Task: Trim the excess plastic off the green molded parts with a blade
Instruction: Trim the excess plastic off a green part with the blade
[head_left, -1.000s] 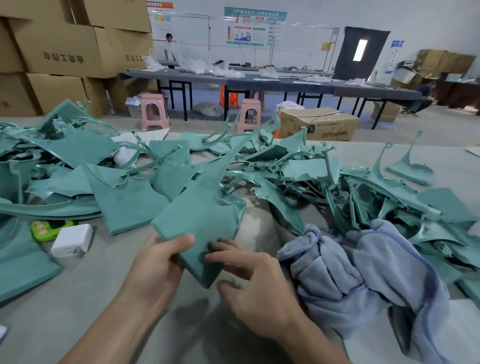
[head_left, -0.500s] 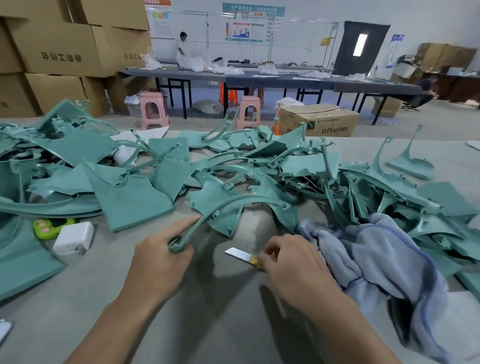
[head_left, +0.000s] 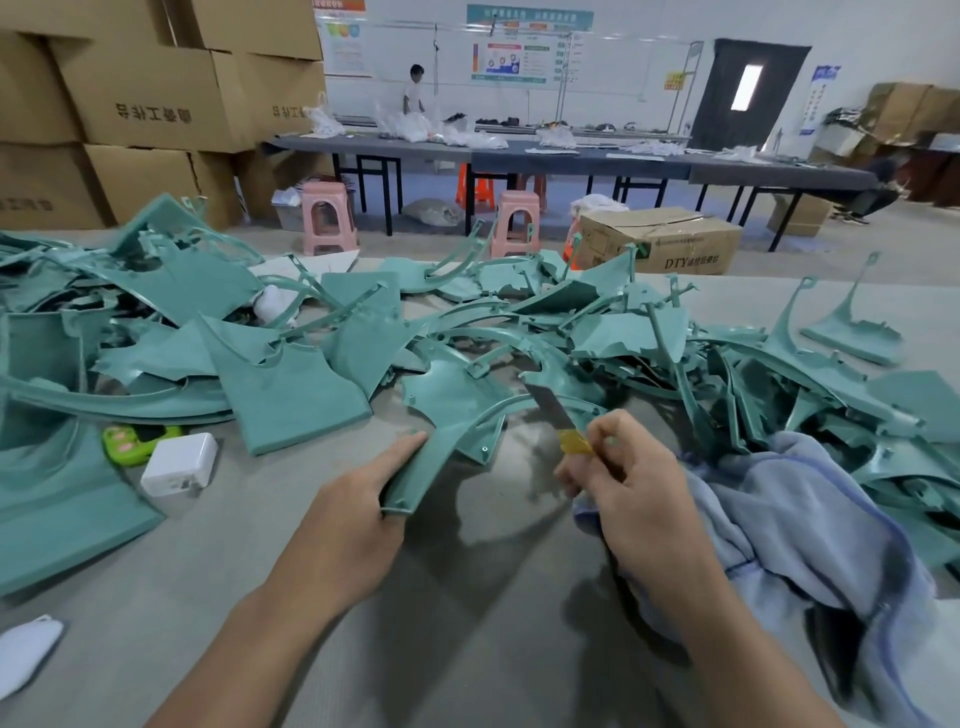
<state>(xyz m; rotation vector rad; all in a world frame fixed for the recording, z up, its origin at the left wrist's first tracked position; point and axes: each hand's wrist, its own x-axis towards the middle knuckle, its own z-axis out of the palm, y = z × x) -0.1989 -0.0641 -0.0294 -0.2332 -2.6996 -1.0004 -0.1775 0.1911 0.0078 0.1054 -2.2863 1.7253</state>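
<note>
Trimming station: one green part (head_left: 415, 470) held in front of the pile (head_left: 291, 374), with the blade (head_left: 549, 410) at its rib.

Far left on the grey surface (head_left: 467, 649) are a lime-green gadget (head_left: 137, 440) and a white charger block (head_left: 179, 464), just beside each other under the pile's edge. The left grip (head_left: 353, 514) clasps the flat near end of the part, thumb laid along its top face and fingers curled underneath. The part's curved rib arcs up and right, clear of the surface. The right grip (head_left: 634, 493) pinches the blade's yellow-taped end (head_left: 574, 442), with the tip pointing up-left at the rib. Blur hides whether they touch. A blue cloth (head_left: 789, 525) is bunched just right of that wrist, over more green parts.
</note>
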